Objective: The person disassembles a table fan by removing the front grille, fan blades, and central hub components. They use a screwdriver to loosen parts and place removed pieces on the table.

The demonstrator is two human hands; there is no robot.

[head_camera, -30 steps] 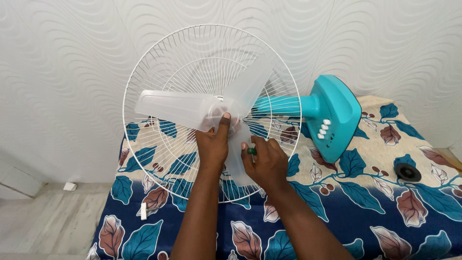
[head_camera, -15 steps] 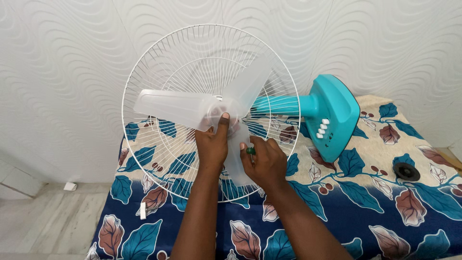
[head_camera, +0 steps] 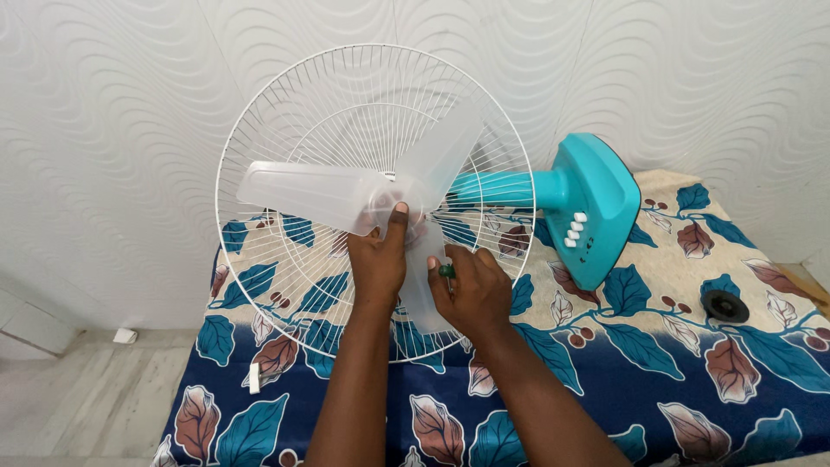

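A teal table fan lies on its side on a leaf-patterned cloth; its base (head_camera: 596, 207) points right. Its white wire rear grille (head_camera: 285, 104) faces me, with a translucent three-blade propeller (head_camera: 303, 195) mounted in front of it. My left hand (head_camera: 379, 264) grips the blade hub, thumb pressed on its centre. Just right of the hub, my right hand (head_camera: 471, 290) is closed around a small green-handled tool (head_camera: 446, 271), whose tip is hidden.
A round black cap (head_camera: 724, 305) lies on the blue floral cloth (head_camera: 657, 363) at the right. A white textured wall (head_camera: 112, 130) stands behind. A small white tag (head_camera: 254, 378) hangs at the cloth's left front. Pale tiled floor (head_camera: 78, 406) lies to the left.
Both hands stay in their grip at the hub. The whole view has shifted slightly left; nothing else has visibly moved.
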